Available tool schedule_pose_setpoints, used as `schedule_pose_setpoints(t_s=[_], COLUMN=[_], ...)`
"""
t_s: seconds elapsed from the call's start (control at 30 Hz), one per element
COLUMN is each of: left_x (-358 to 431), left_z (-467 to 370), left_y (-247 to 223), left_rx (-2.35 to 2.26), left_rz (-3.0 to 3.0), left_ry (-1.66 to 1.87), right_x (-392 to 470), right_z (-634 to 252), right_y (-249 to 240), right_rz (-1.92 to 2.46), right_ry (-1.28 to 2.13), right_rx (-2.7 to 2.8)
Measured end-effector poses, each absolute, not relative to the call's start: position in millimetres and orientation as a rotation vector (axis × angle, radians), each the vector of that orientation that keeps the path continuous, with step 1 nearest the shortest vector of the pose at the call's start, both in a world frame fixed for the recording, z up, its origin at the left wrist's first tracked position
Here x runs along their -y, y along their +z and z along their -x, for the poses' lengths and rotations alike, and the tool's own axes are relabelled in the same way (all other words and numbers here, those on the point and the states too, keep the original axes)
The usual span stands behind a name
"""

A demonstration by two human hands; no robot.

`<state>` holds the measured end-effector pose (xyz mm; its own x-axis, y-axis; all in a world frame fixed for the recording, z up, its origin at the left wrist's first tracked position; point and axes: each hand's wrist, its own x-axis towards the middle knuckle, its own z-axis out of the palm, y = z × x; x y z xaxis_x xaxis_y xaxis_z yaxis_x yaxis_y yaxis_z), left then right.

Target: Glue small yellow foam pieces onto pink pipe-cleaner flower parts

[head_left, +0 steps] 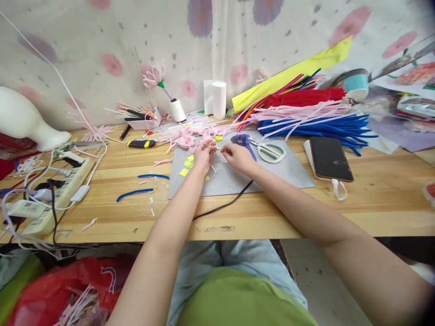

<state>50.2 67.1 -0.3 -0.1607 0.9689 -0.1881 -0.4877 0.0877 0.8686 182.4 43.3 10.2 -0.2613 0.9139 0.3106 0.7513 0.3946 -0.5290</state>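
Over the grey cutting mat [288, 174], my left hand [203, 156] has its fingers closed in a pinch; a tiny yellowish bit shows at the tips, too small to name. Close by on the right, my right hand [236, 157] is also pinched, and whatever is in its fingertips cannot be made out. Pink fuzzy petal shapes [186, 139] lie just beyond the left hand. Yellow paper squares [184, 172] and thin white scraps [215, 170] are scattered beside it. A blue glue gun [242, 139] and white-handled scissors [273, 154] rest behind the right hand.
Bundles of blue [316, 129], pink and red pipe cleaners are piled at the back right. A black-covered phone-like device [331, 158] lies right. At left are a power strip [64, 194], a utility knife [141, 143] and blue stems [135, 194]. A pink flower stands in a white holder [177, 110].
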Motion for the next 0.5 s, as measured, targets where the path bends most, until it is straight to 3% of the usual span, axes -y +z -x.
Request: schedule_pose_setpoints(t_s=[0.3,0.5], left_x=[-44,-43], left_z=[-38,-33], left_y=[-18,-13], left_rx=[-1.076,-0.992], left_rz=[-0.816,-0.637], left_ry=[1.427,1.617], right_x=[-47,-43], right_z=[-165,-162], right_y=[-13,-15], right_rz=[1.240,1.434], right_ry=[0.598,0.576], right_rx=[1.851,1.895])
